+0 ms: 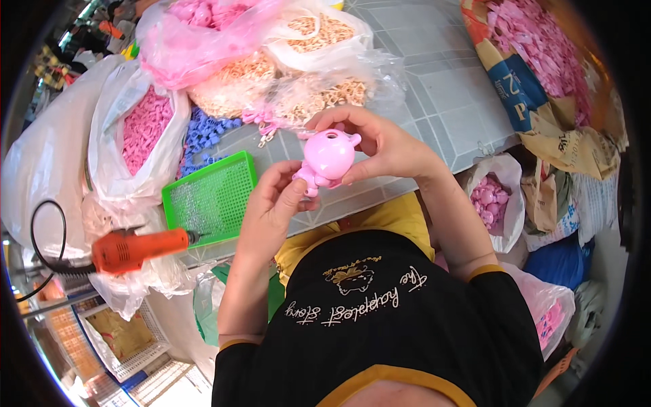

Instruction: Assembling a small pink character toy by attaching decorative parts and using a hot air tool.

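Observation:
A glossy pink plastic toy figure [328,156] with a round head, small ears and a dark hole in its head is between my two hands, above the table's near edge. My left hand [272,203] pinches its small body at the lower left. From the other side, my right hand [388,148] has its fingers around the head, with the thumb at its lower edge. My fingers cover part of the figure. Just left of my left hand lies a green tray [248,178] holding many tiny silvery pieces that look like screws.
An orange power screwdriver [139,249] with a black cord is at the left, its tip by the tray. Blue pieces [203,130] and bags of pink parts [148,129] and beige parts [319,34] crowd the grey table [434,61]. More bags [502,234] stand at right.

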Available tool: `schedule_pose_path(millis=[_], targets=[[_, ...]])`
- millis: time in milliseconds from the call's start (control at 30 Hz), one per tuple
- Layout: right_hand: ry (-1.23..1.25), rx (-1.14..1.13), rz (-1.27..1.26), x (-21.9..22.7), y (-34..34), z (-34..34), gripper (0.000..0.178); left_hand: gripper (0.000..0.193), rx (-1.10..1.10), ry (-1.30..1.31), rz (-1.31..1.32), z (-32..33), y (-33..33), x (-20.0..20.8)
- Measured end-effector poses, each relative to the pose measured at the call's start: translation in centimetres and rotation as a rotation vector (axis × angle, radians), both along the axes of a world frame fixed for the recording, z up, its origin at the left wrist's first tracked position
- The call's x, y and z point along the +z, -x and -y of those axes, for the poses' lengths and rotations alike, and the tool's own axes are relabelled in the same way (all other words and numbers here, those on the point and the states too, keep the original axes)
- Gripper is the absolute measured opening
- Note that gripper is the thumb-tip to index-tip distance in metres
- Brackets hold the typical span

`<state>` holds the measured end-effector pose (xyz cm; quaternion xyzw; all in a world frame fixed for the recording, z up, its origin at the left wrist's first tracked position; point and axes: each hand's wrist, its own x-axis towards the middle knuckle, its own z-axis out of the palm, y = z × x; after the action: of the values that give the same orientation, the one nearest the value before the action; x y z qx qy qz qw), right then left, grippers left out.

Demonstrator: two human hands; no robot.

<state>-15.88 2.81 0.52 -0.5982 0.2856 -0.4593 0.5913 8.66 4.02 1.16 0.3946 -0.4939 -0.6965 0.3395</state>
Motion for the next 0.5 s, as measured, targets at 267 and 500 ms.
schedule_pose_path(millis=[267, 500], targets=[[-0.378, -0.117, 0.589, -2.2, 0.2, -1.7, 0.078, 0.044, -0.205, -0.695, -0.628, 0.0, 5.3, -2.6], [-0.596, -0.311, 0.779, -4.7, 0.5, -2.6, 0.059, 0.044, -0.123, -0.22, -0.244, -0.1, 7.1, -3.6]])
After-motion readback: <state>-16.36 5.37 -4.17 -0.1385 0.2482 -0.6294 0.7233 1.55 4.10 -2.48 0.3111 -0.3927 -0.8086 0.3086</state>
